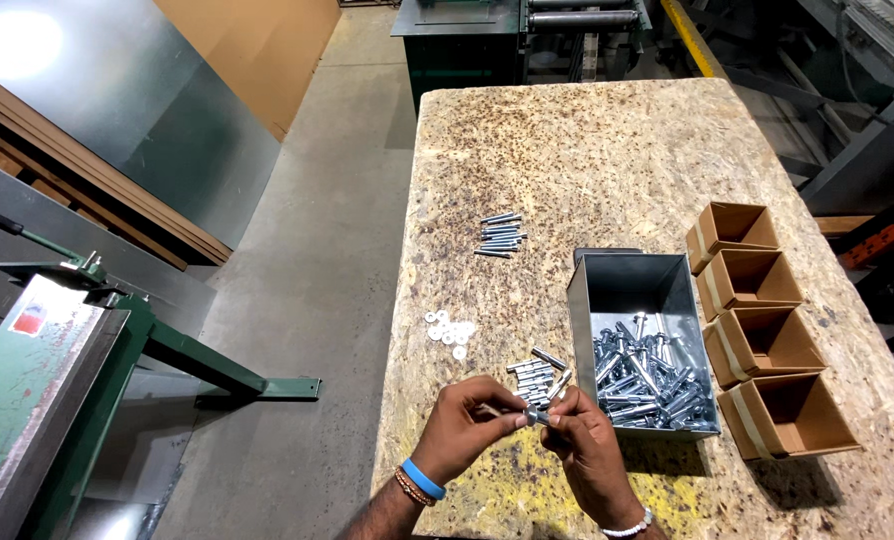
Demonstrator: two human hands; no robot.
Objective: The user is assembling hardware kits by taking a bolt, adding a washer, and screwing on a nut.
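Bolt held between both hands, left of the metal bin (639, 345).
Left hand (464, 428) and right hand (585, 440) each pinch one bolt (537, 414) at fingertips, closed on it, clear of the surface (587, 160) for handling.

bolts (655, 378): shiny metal | table (587, 150): rough chipboard | boxes (757, 345): matt cardboard

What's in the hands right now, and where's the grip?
A small silver bolt, pinched between the fingertips of the left hand and right hand, one at each end. Which end is the head cannot be told.
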